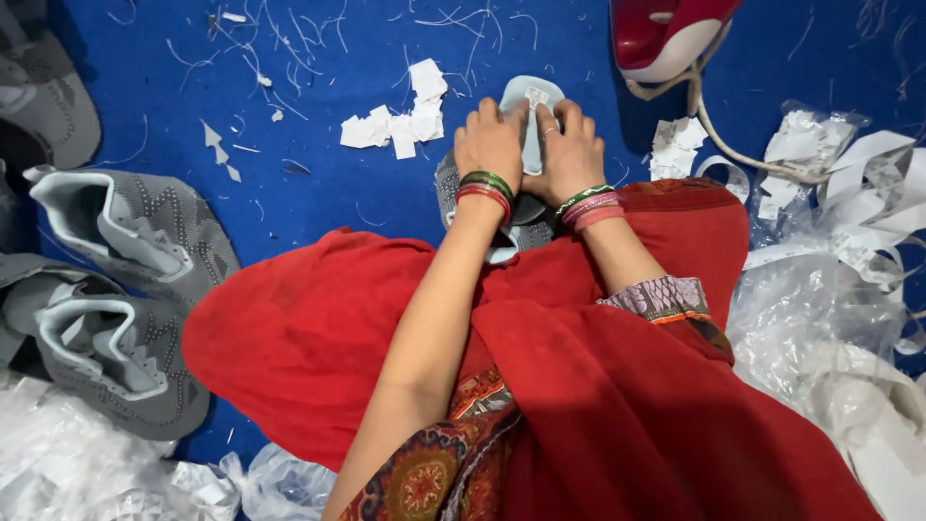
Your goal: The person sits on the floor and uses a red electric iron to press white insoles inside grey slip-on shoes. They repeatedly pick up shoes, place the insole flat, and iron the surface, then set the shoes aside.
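A grey knit shoe point(447, 183) rests against my red-draped lap, toe pointing away from me. A pale blue insole point(531, 101) sticks out of its opening. My left hand point(490, 143) presses down on the shoe's left side and the insole. My right hand point(571, 150) lies beside it, fingers curled over the insole's right edge. Both wrists carry green, red and pink bangles. Much of the shoe is hidden under my hands and the cloth.
Three more grey shoes point(135, 227) lie at the left on the blue mat point(318, 203). White paper scraps point(400, 121) sit just beyond my hands. A red and white shoe point(666, 34) with a cord is at top right. Crumpled clear plastic and paper strips point(830, 251) pile at right and bottom left.
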